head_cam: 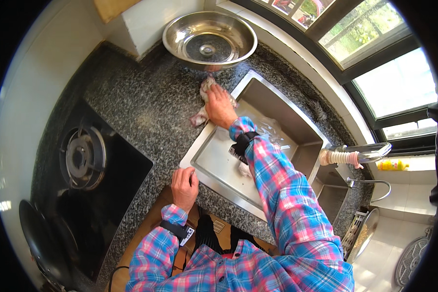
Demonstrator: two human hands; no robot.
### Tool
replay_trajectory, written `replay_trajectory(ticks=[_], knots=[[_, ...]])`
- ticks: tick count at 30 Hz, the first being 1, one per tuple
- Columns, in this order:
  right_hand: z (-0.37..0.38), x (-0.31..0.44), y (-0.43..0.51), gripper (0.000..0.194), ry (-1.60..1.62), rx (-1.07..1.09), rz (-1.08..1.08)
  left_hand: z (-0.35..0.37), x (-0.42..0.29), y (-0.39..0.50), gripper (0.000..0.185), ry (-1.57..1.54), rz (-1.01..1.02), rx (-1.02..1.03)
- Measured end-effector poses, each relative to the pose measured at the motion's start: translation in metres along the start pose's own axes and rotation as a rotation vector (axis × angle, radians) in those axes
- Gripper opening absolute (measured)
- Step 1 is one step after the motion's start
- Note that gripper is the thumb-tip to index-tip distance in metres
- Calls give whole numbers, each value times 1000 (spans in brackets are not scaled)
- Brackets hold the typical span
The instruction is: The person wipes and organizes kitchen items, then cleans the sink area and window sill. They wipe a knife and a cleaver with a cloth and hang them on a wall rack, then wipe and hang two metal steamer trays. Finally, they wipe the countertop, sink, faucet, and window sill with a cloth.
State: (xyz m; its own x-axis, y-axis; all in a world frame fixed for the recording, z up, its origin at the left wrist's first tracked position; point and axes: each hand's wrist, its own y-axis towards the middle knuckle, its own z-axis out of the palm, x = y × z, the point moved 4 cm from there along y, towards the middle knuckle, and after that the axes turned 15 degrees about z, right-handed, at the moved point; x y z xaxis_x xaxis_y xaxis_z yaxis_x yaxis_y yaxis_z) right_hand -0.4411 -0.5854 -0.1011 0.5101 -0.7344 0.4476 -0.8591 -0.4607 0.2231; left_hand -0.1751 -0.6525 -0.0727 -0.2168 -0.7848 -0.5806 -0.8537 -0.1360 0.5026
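Note:
My right hand (219, 106) lies over a crumpled, pale cloth with reddish edges (207, 87), pressing it on the speckled granite countertop (138, 95) beside the upper left rim of the stainless steel sink (211, 146). Fingers of that hand point away from me, towards a large steel basin. My left hand (184, 186) rests with curled fingers at the counter's front edge, by the near corner of the sink, and nothing shows in it. Clear plastic and a small pale item lie in the sink, partly hidden by my right forearm.
The round steel basin (208, 40) stands at the back. A black gas hob (120, 160) with one visible burner is at left, a dark wok or lid (40, 237) near it. To the right are a faucet (372, 153), a yellow bottle (391, 165) and a second sink bowl (332, 195).

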Motion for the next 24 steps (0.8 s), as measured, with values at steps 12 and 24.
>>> replay_trajectory(ticks=[12, 24], knots=[[-57, -157, 60, 37, -310, -336, 396, 18, -1, 8, 14, 250, -4, 78], [-121, -236, -64, 47, -553, -340, 952, 19, 0, 5, 12, 231, 34, 25]])
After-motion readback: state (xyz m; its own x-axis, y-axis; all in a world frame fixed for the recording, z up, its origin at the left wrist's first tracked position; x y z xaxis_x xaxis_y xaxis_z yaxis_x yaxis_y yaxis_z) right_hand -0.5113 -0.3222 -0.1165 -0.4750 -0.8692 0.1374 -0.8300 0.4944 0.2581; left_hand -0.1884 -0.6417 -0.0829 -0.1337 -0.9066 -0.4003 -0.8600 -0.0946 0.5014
